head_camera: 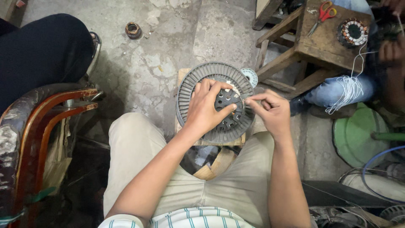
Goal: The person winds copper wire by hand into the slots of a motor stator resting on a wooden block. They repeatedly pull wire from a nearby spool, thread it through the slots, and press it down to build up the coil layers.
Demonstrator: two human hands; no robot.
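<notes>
Grey finned round motor housing, centre of frame, flat on a small wooden stand. Left hand spread over its slotted core, fingertips pressing down. Right hand, just right, pinching a thin wire. Upper right: wooden bench carrying red-handled scissors and a wound stator.

Under the left hand lay a grey ribbed round motor part, with a pale blue disc beyond the right hand. Below both hands were beige trousers and a white shirt with teal stripes. Far right of them stood red-handled scissors and a green base.
</notes>
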